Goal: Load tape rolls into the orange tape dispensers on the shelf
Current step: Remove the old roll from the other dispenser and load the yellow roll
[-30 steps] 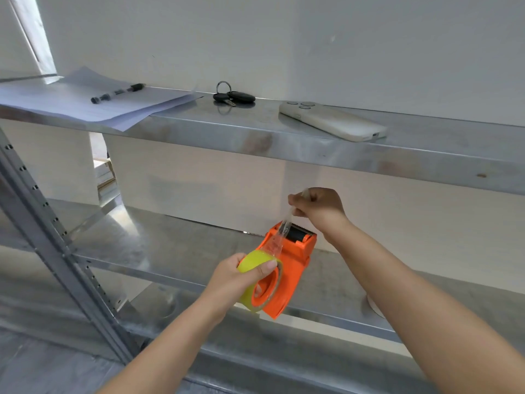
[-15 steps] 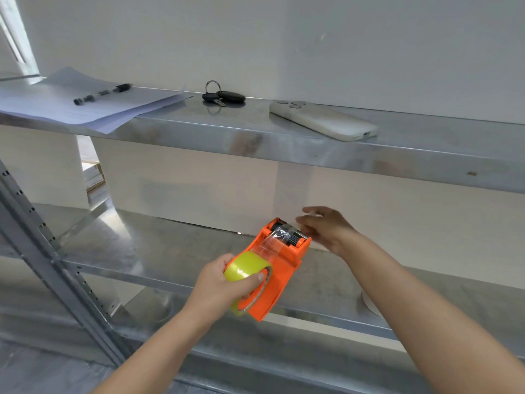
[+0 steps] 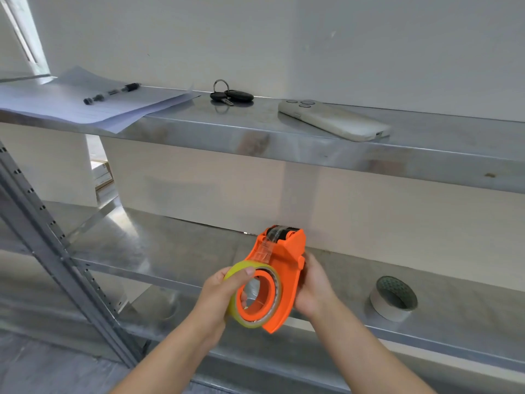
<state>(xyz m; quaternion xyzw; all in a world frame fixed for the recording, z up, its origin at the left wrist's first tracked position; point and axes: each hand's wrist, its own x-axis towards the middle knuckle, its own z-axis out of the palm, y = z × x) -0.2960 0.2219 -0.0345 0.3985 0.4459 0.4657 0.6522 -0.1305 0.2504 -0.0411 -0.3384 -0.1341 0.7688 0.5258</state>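
An orange tape dispenser [image 3: 287, 260] is held in front of the middle shelf [image 3: 159, 251], its toothed head pointing up and away. A yellowish clear tape roll [image 3: 241, 273] sits on its orange hub, and a clear strip runs from the roll up to the roller at the head. My left hand [image 3: 218, 297] wraps the roll's left side, thumb on its top edge. My right hand [image 3: 314, 285] cups the dispenser's flat back on the right. A second roll of pale tape [image 3: 393, 298] lies on the middle shelf to the right.
The upper shelf [image 3: 312, 149] carries loose papers [image 3: 71, 106] with a pen [image 3: 112, 93], a bunch of keys [image 3: 230, 95] and a beige phone [image 3: 333, 120]. A perforated grey upright [image 3: 48, 243] slants down the left side. A white wall stands behind the shelves.
My right hand let go of the tape end near the dispenser head and dropped to hold the dispenser's back. The dispenser turned so the hub faces me; the strip now lies over the roller.
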